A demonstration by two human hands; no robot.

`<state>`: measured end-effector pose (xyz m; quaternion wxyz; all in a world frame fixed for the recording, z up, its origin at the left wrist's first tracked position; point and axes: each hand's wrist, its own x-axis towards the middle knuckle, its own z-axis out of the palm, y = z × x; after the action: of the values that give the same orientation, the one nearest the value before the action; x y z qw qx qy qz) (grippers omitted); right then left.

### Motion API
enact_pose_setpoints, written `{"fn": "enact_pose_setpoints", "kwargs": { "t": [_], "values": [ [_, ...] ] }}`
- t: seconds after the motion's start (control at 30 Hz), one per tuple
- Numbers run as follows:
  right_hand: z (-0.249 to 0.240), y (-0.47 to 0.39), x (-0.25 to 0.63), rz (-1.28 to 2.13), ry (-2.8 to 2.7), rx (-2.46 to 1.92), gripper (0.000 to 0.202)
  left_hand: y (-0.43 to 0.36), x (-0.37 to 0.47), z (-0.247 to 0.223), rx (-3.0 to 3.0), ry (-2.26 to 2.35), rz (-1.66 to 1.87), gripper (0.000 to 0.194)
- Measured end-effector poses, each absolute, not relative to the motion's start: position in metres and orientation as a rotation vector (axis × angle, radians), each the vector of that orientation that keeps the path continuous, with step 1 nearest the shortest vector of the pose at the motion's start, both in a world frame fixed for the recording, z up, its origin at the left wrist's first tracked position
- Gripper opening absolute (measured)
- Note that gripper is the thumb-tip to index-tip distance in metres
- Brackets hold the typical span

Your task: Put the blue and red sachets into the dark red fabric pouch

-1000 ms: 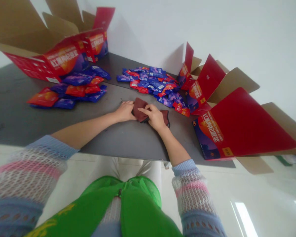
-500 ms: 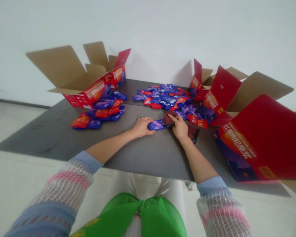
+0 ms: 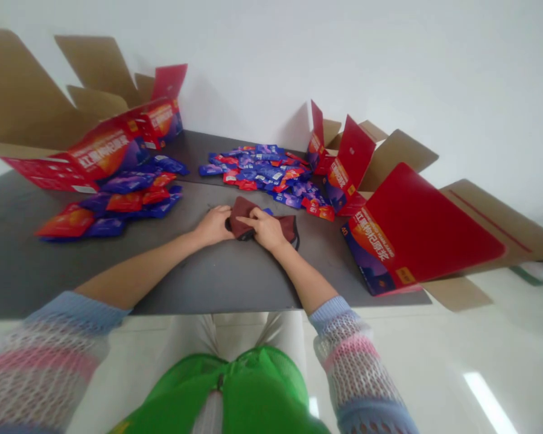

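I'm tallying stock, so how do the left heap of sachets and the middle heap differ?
The left heap shows fewer sachets; the middle heap shows many more. The left heap lies beside the open box on the left, whereas the middle heap spreads toward the open boxes on the right. Both mix blue-purple and red-orange sachets on the dark table.

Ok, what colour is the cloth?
The cloth is reddish brown, best seen in the head view.

The right hand [image 3: 266, 229] and brown cloth [image 3: 241, 212] have shifted toward the worktop's [image 3: 226, 277] left edge — meeting the left hand [image 3: 215, 226]. The blue sachet bare 0.5 s ago is covered — 1 blue edge [image 3: 268, 211] shows behind the right hand.
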<state>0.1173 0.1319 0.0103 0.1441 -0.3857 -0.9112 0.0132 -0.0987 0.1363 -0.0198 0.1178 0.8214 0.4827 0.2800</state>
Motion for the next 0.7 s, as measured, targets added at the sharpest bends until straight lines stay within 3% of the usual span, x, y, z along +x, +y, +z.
{"fn": "enact_pose_setpoints", "kwargs": {
  "t": [0.13, 0.27, 0.47, 0.7],
  "values": [
    [0.014, 0.145, 0.132, -0.021, -2.525, -1.428, 0.05, 0.144, -0.106, -0.024, 2.356, 1.365, 0.898, 0.065],
    [0.014, 0.156, 0.147, -0.041, -2.392, -1.661, 0.044, 0.146, -0.104, -0.021, 2.368, 1.386, 0.876, 0.063],
    [0.015, 0.15, 0.159, 0.023, -2.257, -1.601, 0.05, 0.14, -0.099, -0.014, 2.388, 1.443, 0.81, 0.059],
    [0.019, 0.136, 0.127, 0.043, -2.329, -1.731, 0.042, 0.146, -0.101, -0.017, 2.426, 1.406, 0.779, 0.061]
  ]
}}
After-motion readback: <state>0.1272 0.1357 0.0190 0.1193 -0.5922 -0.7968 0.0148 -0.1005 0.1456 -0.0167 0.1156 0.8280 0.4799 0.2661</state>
